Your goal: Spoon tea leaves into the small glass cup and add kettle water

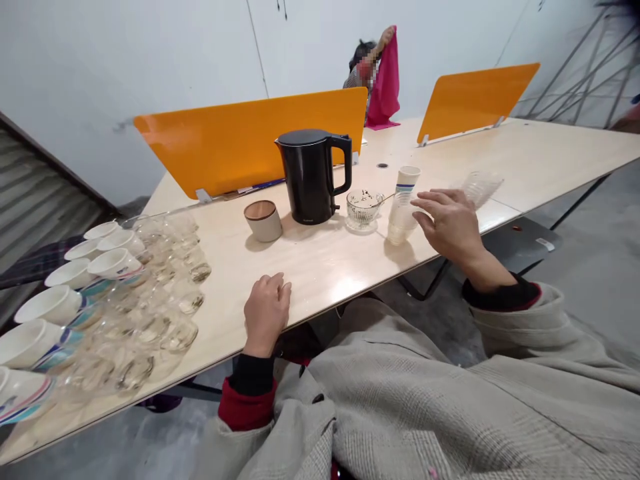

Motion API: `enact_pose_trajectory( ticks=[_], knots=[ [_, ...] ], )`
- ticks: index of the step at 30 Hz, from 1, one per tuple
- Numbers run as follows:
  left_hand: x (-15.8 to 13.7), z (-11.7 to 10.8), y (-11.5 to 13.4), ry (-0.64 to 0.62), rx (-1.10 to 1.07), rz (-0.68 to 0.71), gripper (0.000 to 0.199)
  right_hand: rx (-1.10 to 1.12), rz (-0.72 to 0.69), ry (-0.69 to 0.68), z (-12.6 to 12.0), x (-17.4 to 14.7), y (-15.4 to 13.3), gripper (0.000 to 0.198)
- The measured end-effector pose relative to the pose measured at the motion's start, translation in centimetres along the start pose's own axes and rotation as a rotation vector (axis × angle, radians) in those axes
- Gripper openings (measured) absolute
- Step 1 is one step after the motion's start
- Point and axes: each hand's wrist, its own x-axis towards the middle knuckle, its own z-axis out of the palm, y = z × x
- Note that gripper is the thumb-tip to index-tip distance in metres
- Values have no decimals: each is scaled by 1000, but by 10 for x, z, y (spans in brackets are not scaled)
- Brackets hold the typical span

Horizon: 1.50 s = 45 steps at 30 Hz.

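Note:
My left hand (267, 310) lies on the table near its front edge, fingers loosely curled, with nothing visible in it. To the right, my right hand (453, 227) hovers with thumb and fingers apart, just beside a clear plastic cup (400, 220). Whether the fingertips touch that cup, I cannot tell. Behind the cup stands a white paper cup (409, 175) with a blue band. A ribbed glass cup (363, 208) on a saucer holds a thin stick and dark bits. Past my right hand, clear plastic cups (483, 188) lie tilted, partly covered by the hand.
A black electric kettle (307, 177) stands behind, next to a beige canister (264, 221) with a brown top. Rows of clear cups (165, 287) and paper cups (75, 275) fill the left end. Orange dividers (260, 140) cross the table. Beyond, a person raises a pink cloth (385, 87).

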Motion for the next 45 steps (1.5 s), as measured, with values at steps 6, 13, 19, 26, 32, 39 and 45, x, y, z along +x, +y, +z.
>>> enact_pose_trajectory(
  ticks=[6,13,19,26,32,39,45],
  knots=[
    [-2,-1,3,3,-20,-6,24,-119,53,-106,12,14,4,21],
    [-3,-2,5,-12,-33,-23,24,-146,32,-105,25,19,16,14],
    [-3,0,3,0,-46,-28,23,-113,98,-145,21,24,10,6],
    [-1,-3,4,-29,-59,-39,20,35,119,-74,15,25,8,10],
    [-1,-4,4,-35,-53,-36,20,60,135,-35,8,28,5,10],
    [-1,-3,3,-35,-75,-42,20,19,134,-139,3,34,7,10],
    [-2,-4,3,-30,-96,-41,19,-17,107,-196,5,35,9,8]
  ],
)
